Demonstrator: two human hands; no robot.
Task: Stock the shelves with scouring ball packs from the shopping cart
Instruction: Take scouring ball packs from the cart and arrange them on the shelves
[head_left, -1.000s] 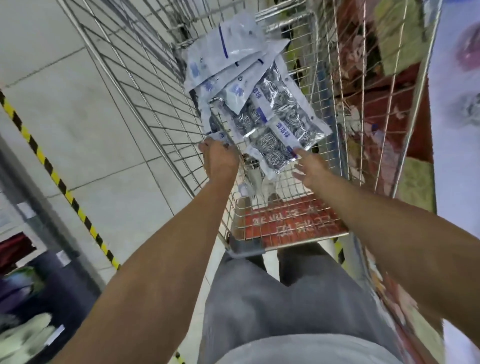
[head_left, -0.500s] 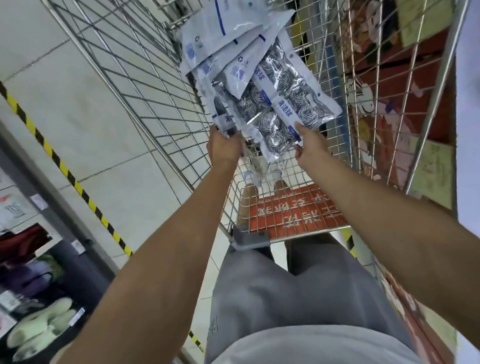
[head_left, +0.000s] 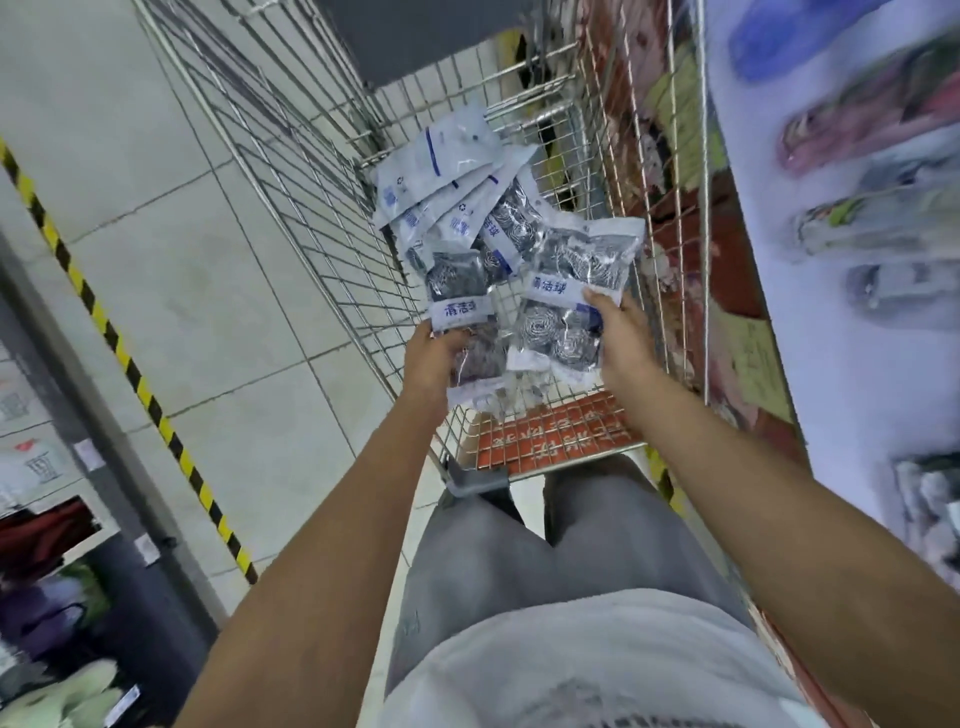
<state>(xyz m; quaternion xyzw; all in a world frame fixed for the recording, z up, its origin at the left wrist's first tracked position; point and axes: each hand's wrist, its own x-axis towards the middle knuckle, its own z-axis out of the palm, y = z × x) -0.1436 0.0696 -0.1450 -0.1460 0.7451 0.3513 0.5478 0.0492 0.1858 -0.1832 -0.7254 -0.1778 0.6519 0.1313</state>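
Scouring ball packs (head_left: 457, 208) fanned loosely from the gripping left hand (head_left: 434, 358) over the cart (head_left: 311, 218), while the right hand (head_left: 621, 338) pinched one pack (head_left: 571, 291); slick film risked slipping.

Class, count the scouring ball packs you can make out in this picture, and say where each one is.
About 6, though overlap may hide more. One pack is in the right hand; the left hand grips a fanned bunch of about five packs over the cart.

Blue 清洁球 on the white band of the right pack (head_left: 563, 291), 清洁 (partly hidden) on the left pack (head_left: 460, 312)
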